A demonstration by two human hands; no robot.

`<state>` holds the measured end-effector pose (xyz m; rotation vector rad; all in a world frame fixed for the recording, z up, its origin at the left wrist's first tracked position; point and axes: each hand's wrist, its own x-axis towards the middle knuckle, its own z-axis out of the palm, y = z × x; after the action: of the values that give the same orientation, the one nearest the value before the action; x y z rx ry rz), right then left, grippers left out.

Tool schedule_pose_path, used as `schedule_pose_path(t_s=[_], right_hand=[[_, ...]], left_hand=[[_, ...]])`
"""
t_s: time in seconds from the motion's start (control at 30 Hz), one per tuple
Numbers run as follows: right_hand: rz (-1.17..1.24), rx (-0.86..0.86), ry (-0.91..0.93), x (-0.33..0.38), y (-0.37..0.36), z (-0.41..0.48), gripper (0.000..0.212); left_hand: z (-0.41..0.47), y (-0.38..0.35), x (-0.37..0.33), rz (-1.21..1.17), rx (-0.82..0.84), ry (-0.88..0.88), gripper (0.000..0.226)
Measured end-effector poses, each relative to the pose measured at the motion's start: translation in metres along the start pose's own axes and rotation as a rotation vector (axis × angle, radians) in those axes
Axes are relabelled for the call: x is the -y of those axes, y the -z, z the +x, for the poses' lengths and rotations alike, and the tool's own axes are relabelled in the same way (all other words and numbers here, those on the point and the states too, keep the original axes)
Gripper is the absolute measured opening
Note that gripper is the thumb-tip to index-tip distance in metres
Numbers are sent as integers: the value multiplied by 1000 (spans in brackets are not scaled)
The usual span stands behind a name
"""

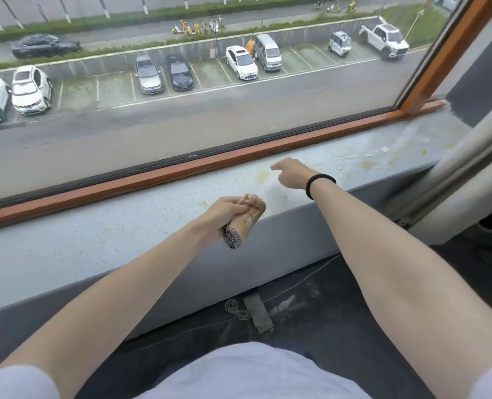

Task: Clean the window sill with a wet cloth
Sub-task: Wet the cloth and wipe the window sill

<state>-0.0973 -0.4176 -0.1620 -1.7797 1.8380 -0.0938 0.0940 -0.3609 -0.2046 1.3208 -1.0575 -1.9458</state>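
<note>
head cam | worn, looks forward and down | window sill [95,240] close in front | street [181,133] far below
</note>
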Motion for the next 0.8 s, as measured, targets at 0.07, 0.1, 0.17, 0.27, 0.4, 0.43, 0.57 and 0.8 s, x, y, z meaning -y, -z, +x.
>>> schedule_pose_path(t_s=[0.07, 0.1, 0.17, 0.27, 0.4, 0.43, 0.57, 0.8], right_hand=[[111, 19, -48, -9, 8, -13, 49], [182, 43, -62, -11, 10, -19, 45], [324, 121, -71, -14, 9, -31, 37], [481, 262, -55, -13, 0, -44, 39], [525, 272, -8, -1, -12, -48, 42], [509, 248, 3, 2, -14, -47, 40], [490, 188, 13, 12, -20, -44, 16], [437, 178, 50, 13, -13, -32, 14]], left_hand=[[2, 3, -5, 0, -1, 52, 21], [3, 5, -7, 8, 10, 73, 21], [4, 7, -10, 38, 51, 103, 23], [3, 1, -14, 93, 103, 114, 23], [-5, -7, -20, 115, 165, 90, 19], [-6, -7, -20, 127, 168, 81, 18], [-11, -1, -19, 125, 130, 40, 21], [-12, 1, -17, 336, 81, 2, 28]])
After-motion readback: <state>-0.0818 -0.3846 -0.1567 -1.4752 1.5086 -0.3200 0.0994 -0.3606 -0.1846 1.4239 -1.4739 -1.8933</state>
